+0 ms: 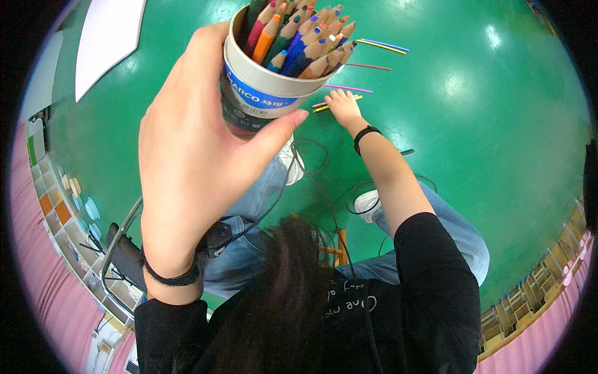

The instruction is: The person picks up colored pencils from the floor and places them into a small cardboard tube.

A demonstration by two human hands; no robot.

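My left hand (193, 124) is wrapped round a paper tube (265, 93) with a white rim and a blue and dark band, held up close to the camera. The tube is packed with sharpened coloured pencils (299, 40), points upward. Farther down, over the green floor, my right hand (344, 107) reaches out with its fingers spread, on or just above a few loose coloured pencils (321, 109). Yellow and reddish ends show on either side of the fingers; whether the fingertips press on them I cannot tell. A purple pencil (358, 90) lies just beyond the fingertips.
Farther off on the green floor (486, 124) lie a brown pencil (374, 67) and a blue and yellow pair (386, 47). Black cables (324, 156) loop round my white shoes (367, 202). A white board (109, 43) is at far left, shelves (59, 209) below it.
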